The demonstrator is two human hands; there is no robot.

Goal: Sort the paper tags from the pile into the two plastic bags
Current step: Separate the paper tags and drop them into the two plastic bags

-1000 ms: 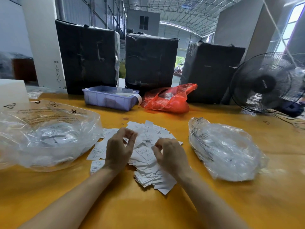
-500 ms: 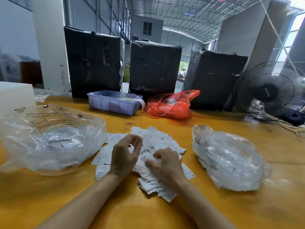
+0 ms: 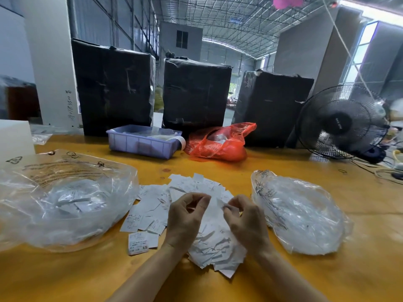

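A pile of white paper tags (image 3: 152,205) lies in the middle of the yellow table (image 3: 65,275). Left of it sits a clear plastic bag (image 3: 65,203) with several tags inside. Another clear plastic bag (image 3: 301,214) lies to the pile's right. My left hand (image 3: 185,221) and my right hand (image 3: 248,223) are raised just above the pile, close together. Their curled fingers and thumbs pinch a white tag (image 3: 216,205) between them; the tag is blurred. The near part of the pile is partly hidden under my hands.
At the back of the table stand a purple bin (image 3: 141,144) and a red plastic bag (image 3: 218,144), with black wrapped boxes (image 3: 113,88) behind them. A black fan (image 3: 340,123) and cables (image 3: 383,171) occupy the far right. A white box (image 3: 13,136) stands far left.
Both hands have lifted off the pile and come together, now holding a tag between them. The view has tilted upward a little.
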